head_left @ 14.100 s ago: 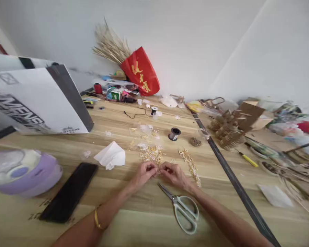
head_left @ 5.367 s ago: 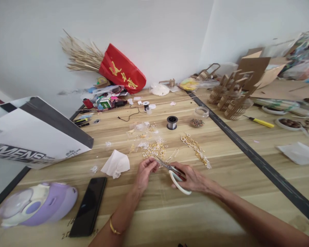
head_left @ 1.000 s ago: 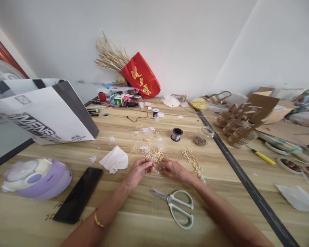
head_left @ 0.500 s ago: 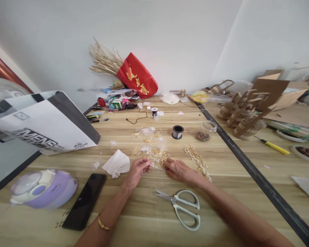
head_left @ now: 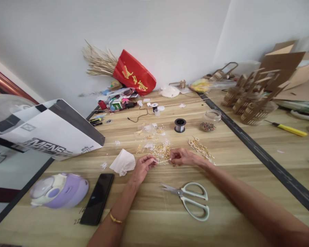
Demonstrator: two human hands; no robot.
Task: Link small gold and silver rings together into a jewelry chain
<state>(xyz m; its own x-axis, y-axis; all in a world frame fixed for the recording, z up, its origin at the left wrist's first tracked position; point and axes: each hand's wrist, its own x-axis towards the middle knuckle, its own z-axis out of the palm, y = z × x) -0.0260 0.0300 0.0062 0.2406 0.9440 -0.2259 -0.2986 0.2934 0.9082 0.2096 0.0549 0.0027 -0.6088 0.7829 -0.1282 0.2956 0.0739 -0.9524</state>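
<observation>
A short beaded strand (head_left: pixel 164 163) runs between my two hands, just in front of a loose pile of gold and clear beads (head_left: pixel 160 151). My left hand (head_left: pixel 143 167) pinches its left end between thumb and fingertips. At the other end, the fingers of my right hand (head_left: pixel 183 157) are closed on the strand, partly hidden by the knuckles. To the right of that hand lie gold and white beaded chains (head_left: pixel 202 150). Scissors with pale green handles (head_left: pixel 180 193) rest on the table nearer to me, blades slightly apart. Left of my left hand is a crumpled white tissue (head_left: pixel 123 162).
A wire spool (head_left: pixel 180 125) and a glass jar of dark beads (head_left: pixel 208 125) stand beyond my hands. At left are a black phone (head_left: pixel 97 199), a purple-and-white container (head_left: pixel 64 190) and a white paper bag (head_left: pixel 64 133). Small woven baskets (head_left: pixel 252 106) and a yellow-handled tool (head_left: pixel 290 129) are at right.
The view has turned slightly, shifting the table items. My right hand's fingers have changed position, and the strand between my hands shows more clearly. Both hands stay by the bead pile.
</observation>
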